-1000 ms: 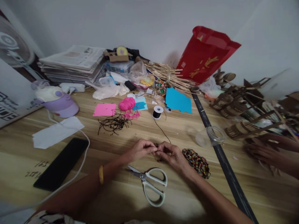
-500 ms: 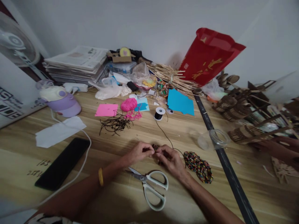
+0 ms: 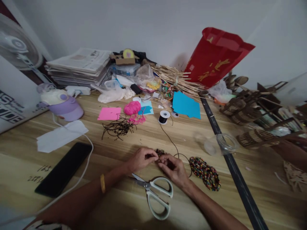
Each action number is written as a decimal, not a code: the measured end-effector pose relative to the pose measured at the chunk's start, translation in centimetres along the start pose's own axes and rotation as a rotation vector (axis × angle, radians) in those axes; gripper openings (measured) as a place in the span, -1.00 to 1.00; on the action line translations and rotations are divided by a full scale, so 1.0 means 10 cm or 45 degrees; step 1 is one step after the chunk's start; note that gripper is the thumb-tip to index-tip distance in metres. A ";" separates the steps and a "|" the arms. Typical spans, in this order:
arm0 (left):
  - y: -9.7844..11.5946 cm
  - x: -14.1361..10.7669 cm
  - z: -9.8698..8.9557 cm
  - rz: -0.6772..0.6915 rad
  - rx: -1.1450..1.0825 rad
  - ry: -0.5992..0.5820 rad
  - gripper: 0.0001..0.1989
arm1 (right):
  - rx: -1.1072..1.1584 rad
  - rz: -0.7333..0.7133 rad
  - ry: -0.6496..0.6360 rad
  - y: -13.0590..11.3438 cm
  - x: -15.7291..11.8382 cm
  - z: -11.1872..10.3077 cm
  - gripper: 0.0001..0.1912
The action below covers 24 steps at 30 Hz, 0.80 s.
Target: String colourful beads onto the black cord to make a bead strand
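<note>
My left hand [image 3: 144, 158] is closed in a pinch, its fingertips meeting those of my right hand [image 3: 175, 170], which is pinched too. Whatever small thing sits between them is too small to make out. Just behind the fingertips lies a small heap of dark beads [image 3: 160, 152]. From a white spool [image 3: 164, 117], thin black cord [image 3: 171, 139] runs down the table and loops around beside my right hand, where its end is hidden. A coiled string of multicoloured beads [image 3: 205, 172] lies to the right. White-handled scissors [image 3: 149, 185] rest partly open below my hands.
Cut black cords [image 3: 118, 126], pink yarn [image 3: 132, 108] and blue paper [image 3: 186, 105] lie farther back. A dark phone [image 3: 64, 169] and white cable are at left. A clear plastic cup [image 3: 219, 144] lies near the black strip [image 3: 236, 179]; another person's arm [image 3: 291, 151] is at far right.
My right hand's fingertips have shifted slightly left and down from the beads, leaving more of the heap showing. My left hand has barely moved. The view has shifted slightly.
</note>
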<state>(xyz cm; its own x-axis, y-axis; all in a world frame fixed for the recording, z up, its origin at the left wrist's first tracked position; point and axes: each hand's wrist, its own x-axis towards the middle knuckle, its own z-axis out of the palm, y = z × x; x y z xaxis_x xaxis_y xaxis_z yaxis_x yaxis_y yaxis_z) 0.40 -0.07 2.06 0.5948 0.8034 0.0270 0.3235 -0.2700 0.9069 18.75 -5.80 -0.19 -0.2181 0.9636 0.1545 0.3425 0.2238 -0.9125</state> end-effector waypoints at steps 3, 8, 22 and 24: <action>0.00 -0.01 -0.02 -0.015 -0.026 0.047 -0.83 | -0.139 -0.124 -0.115 -0.02 0.01 -0.10 -0.71; 0.01 0.00 -0.06 0.037 -0.024 0.109 -0.84 | -0.630 -0.227 -0.497 -0.22 0.12 -0.44 -0.84; -0.02 0.01 -0.06 0.042 -0.063 0.121 -0.83 | -1.084 -0.304 -0.678 -0.36 0.15 -0.41 -0.87; -0.02 0.00 -0.05 0.042 -0.065 0.127 -0.84 | -1.116 -0.311 -0.676 -0.31 0.14 -0.39 -0.87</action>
<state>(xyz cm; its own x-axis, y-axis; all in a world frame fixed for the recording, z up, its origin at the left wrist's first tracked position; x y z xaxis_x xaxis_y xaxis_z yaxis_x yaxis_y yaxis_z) -0.02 0.29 2.13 0.5278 0.8438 0.0967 0.2651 -0.2718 0.9251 20.98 -4.60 4.29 -0.6703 0.7376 -0.0820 0.7298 0.6351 -0.2528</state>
